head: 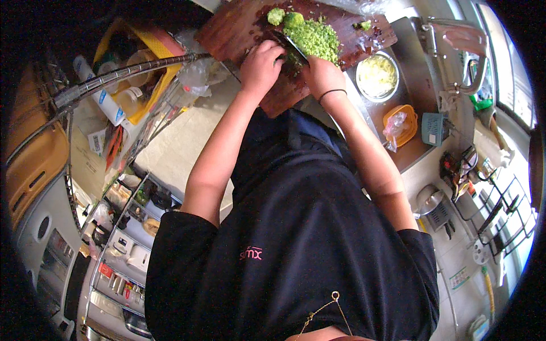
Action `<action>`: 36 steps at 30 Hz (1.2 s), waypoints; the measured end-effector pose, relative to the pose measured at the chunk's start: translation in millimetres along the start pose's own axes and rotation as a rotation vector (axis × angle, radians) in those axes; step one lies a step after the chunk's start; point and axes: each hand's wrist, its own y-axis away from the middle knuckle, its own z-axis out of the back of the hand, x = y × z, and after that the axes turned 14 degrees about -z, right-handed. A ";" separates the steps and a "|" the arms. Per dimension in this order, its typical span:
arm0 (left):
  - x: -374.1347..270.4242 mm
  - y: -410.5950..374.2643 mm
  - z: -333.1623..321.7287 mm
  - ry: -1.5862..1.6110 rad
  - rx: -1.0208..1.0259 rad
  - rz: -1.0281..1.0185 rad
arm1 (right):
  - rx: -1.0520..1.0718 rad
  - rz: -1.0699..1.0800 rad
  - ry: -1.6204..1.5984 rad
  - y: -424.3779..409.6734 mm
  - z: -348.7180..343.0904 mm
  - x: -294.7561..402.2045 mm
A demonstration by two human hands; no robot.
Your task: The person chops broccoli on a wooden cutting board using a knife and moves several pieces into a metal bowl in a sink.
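My right hand (326, 76) is closed round the handle of a kitchen knife (296, 47), whose blade slants up and left over a dark wooden cutting board (230, 25). Beside the blade, my left hand (262, 64) rests on the board with bent fingers; what lies under them is hidden. Finely chopped green vegetable (315, 40) forms a heap just beyond the knife. Larger bumpy green pieces (276, 16) sit at its upper left, and a small green piece (365, 25) lies farther right. A round metal bowl (377, 76) of pale yellow shredded food stands right of the board.
On the metal counter (413, 149) at right are an orange basket (400, 123) with a plastic bag and a blue-grey basket (431, 128). A sink faucet (473, 85) is beyond. Wire shelving (123, 213) and a yellow crate (164, 81) with bottles stand at left.
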 end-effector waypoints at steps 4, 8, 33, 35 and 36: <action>2.9 -2.1 2.9 -0.005 0.058 0.036 | -0.063 0.014 0.009 0.6 -13.6 4.4; 4.8 -0.3 2.4 -0.008 -0.005 0.005 | -0.118 0.066 -0.107 2.0 -11.6 -6.5; 6.4 2.9 4.1 -0.021 0.034 0.036 | -0.145 0.040 -0.077 -0.2 -27.6 7.4; 4.0 1.3 5.9 -0.014 0.032 0.042 | -0.166 0.040 -0.135 -0.6 -26.3 4.7; 4.2 3.5 5.3 -0.004 0.025 0.045 | -0.167 0.049 -0.168 3.8 -22.1 3.0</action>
